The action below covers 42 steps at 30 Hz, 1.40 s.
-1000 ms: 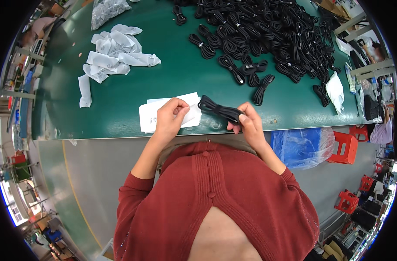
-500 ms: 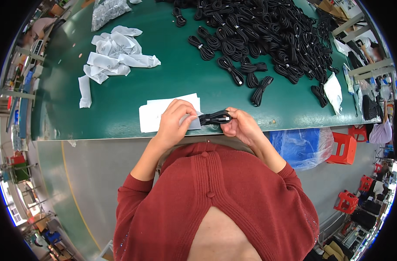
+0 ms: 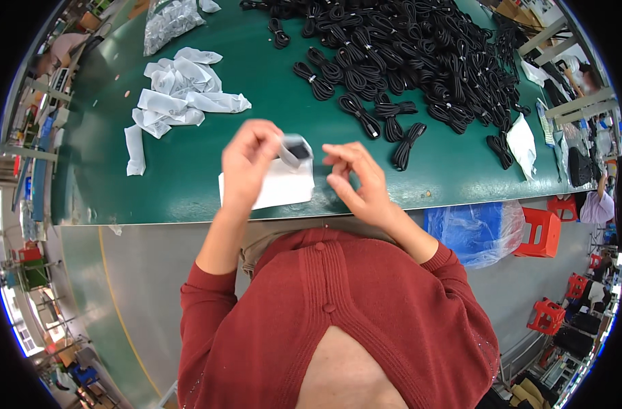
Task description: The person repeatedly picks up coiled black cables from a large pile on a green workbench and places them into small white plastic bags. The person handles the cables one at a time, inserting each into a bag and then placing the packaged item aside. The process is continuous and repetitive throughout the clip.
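Note:
My left hand [image 3: 246, 160] is lifted over the near edge of the table, thumb and fingers closed on a small white translucent bag [image 3: 288, 156]. Inside the bag a dark coiled cable [image 3: 299, 150] shows, blurred by motion. Just to the right, my right hand [image 3: 363, 180] holds nothing; its thumb and fingers are spread apart, facing the bag. Beneath the left hand lies a stack of flat white bags [image 3: 284, 191] at the table's edge.
On the green table [image 3: 188, 198], a large heap of black coiled cables [image 3: 406, 54] spreads over the far right. Filled white bags [image 3: 181, 95] are piled at the left, near a clear bag of small packets [image 3: 171, 27]. Red stools [image 3: 539, 233] stand beyond the right edge.
The black cable has gone from between both hands into the white bag. My left hand has risen up and left with it; my right hand has let go and opened.

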{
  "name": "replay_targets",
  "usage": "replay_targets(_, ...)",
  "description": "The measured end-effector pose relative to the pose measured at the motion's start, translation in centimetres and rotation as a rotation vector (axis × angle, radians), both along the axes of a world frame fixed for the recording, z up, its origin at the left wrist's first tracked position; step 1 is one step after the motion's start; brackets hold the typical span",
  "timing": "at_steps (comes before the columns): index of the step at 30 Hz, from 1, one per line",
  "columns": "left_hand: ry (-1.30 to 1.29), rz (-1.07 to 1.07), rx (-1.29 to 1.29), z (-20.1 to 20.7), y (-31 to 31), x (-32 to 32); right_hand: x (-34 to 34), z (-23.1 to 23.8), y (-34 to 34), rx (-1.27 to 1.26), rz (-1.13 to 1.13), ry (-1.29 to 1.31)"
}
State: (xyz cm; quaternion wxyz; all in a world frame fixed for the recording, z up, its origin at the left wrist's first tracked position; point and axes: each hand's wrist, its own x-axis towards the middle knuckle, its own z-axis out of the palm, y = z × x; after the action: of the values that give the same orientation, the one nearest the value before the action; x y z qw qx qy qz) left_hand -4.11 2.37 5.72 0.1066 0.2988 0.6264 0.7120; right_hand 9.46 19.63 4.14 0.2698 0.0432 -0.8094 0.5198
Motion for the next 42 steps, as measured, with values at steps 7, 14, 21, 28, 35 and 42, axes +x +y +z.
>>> replay_targets(7,-0.044,0.263,0.195,1.7,-1.4,-9.4,-2.7,-2.4,5.3,0.814,-0.541,-0.067)
replay_targets(14,0.475,0.250,-0.303,-0.2,-2.4,-3.8,-2.0,-4.4,6.2,0.807,-0.478,-0.243)
replay_targets(21,0.599,-0.122,-0.519,-5.1,-2.1,2.7,-2.5,-4.8,5.6,0.863,-0.431,-0.295)
replay_targets(28,0.670,-0.028,-0.569,-5.6,-1.4,3.3,-3.3,-5.5,6.2,0.951,-0.409,-0.338)
replay_targets(35,0.490,0.020,-0.563,-6.2,-1.2,3.5,-1.9,-3.4,6.0,0.543,-0.207,-0.257)
replay_targets(42,0.125,0.038,-0.449,-6.1,-1.6,3.1,2.0,0.2,2.3,0.438,0.145,-0.287)
